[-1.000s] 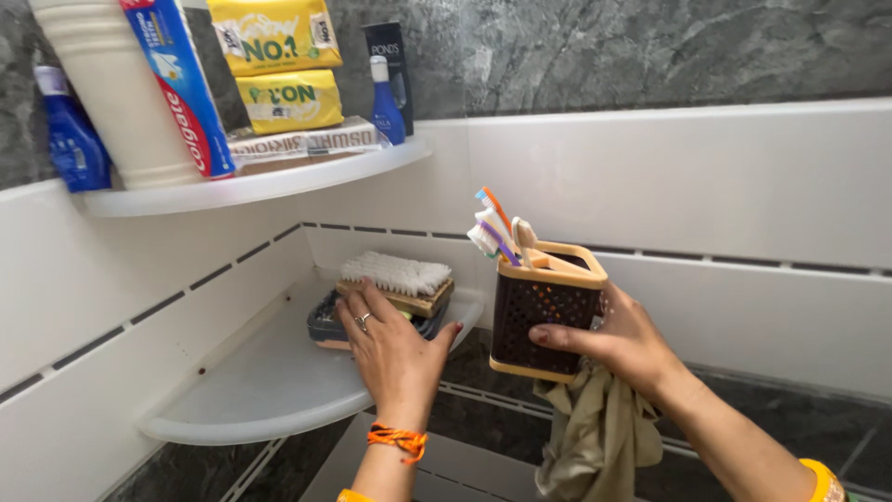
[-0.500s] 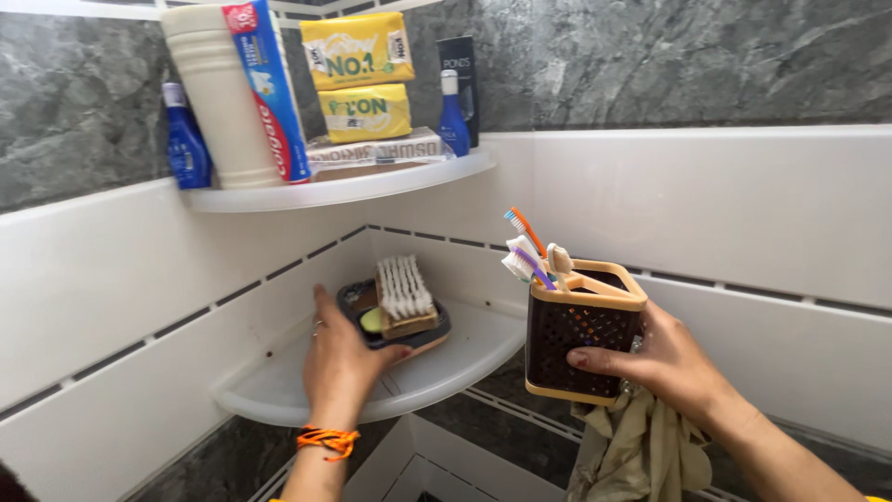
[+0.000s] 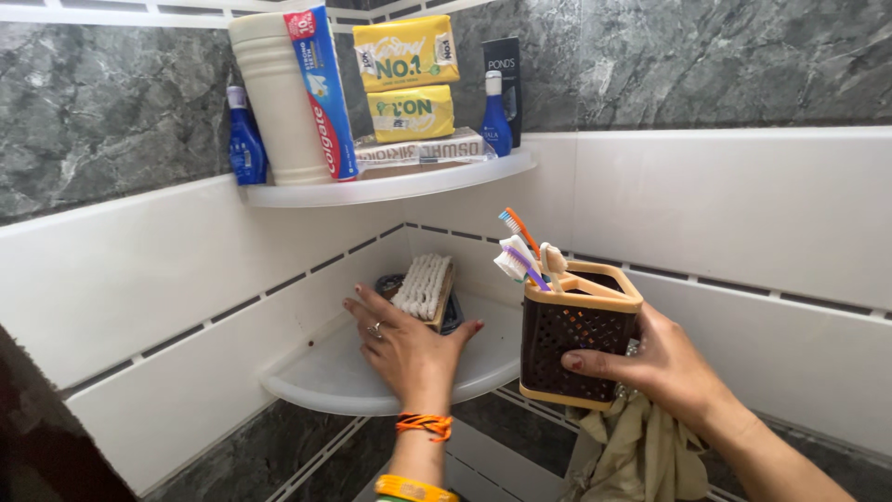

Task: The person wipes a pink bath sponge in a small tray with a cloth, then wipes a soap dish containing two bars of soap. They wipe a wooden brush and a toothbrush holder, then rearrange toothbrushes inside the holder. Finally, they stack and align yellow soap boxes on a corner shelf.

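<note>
My right hand (image 3: 662,365) grips a brown and tan perforated holder (image 3: 576,336) with several toothbrushes (image 3: 520,251) sticking out, and an olive cloth (image 3: 641,446) hangs beneath that hand. My left hand (image 3: 409,349) lies flat, fingers spread, on the lower white corner shelf (image 3: 316,383). Its fingertips touch a wooden scrubbing brush (image 3: 423,286) with white bristles, which rests on a dark soap dish (image 3: 452,314) pushed into the corner.
An upper corner shelf (image 3: 390,186) carries a cream canister (image 3: 276,98), a toothpaste box (image 3: 322,88), two yellow soap packs (image 3: 407,79), flat boxes, two blue bottles (image 3: 244,144) and a dark box. White tiles and grey marble wall surround both shelves.
My left hand has slid the soap dish and brush back into the corner and now rests in front of them. The holder stays in my right hand. The view shifted left.
</note>
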